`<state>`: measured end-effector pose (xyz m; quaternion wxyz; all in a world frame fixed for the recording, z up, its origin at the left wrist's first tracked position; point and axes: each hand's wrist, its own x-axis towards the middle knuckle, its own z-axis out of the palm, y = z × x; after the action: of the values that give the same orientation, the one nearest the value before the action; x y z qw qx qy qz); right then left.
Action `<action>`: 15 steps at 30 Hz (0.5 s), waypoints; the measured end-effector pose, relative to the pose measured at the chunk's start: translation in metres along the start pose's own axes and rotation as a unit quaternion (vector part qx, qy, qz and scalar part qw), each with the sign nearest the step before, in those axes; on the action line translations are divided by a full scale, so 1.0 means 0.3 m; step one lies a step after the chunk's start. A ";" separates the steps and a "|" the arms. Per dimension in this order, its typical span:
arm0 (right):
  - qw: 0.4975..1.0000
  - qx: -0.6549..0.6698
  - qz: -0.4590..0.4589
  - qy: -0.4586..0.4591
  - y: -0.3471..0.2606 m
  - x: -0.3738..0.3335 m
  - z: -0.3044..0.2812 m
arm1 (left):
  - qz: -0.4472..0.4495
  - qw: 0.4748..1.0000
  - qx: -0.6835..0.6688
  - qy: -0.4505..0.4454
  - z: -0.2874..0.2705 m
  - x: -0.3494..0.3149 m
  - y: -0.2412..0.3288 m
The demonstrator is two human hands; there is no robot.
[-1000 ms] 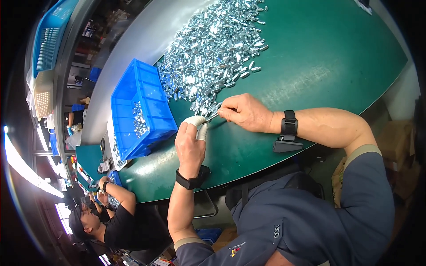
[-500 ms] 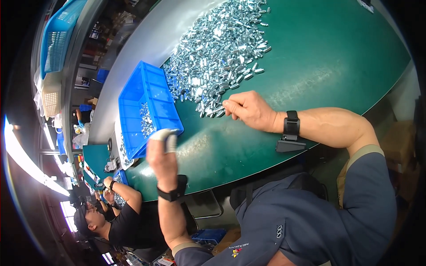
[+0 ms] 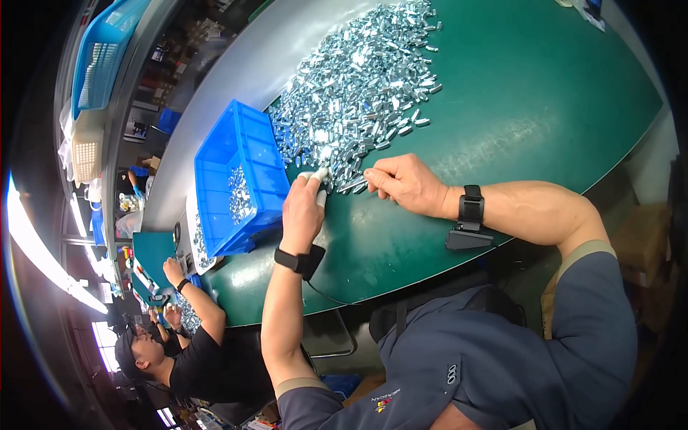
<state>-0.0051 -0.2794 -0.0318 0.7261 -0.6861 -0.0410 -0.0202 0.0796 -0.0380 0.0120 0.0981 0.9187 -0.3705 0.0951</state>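
Note:
A large heap of small, shiny metal pieces lies spread over the green table. My left hand, with white coverings on its fingertips, reaches to the heap's near edge. Its fingers and thumb are apart, and nothing shows between them. Just to the right, my right hand is closed in a pinch at the same edge. A thin silvery end shows at its fingertips beside the loose pieces; what exactly it grips is unclear. Left of the heap stands a blue plastic bin, tilted in view, holding some metal pieces.
A white tray with metal pieces sits partly behind the bin. To the left, a co-worker in black works at another green table. Blue and cream baskets line the far left. A plastic-wrapped item lies at the far right edge.
My left hand has moved right from beside the blue bin to the heap's near edge. My right hand has hardly shifted and stays pinched. The co-worker's arm has lifted.

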 end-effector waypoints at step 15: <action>0.995 -0.055 -0.051 -0.069 0.017 0.000 0.008 | -0.075 0.995 -0.066 -0.011 -0.014 -0.148 0.010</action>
<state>-0.0047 -0.2767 -0.0366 0.6808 -0.7216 -0.1247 -0.0124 0.0455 -0.0097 0.0054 0.1611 0.9366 -0.3068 0.0524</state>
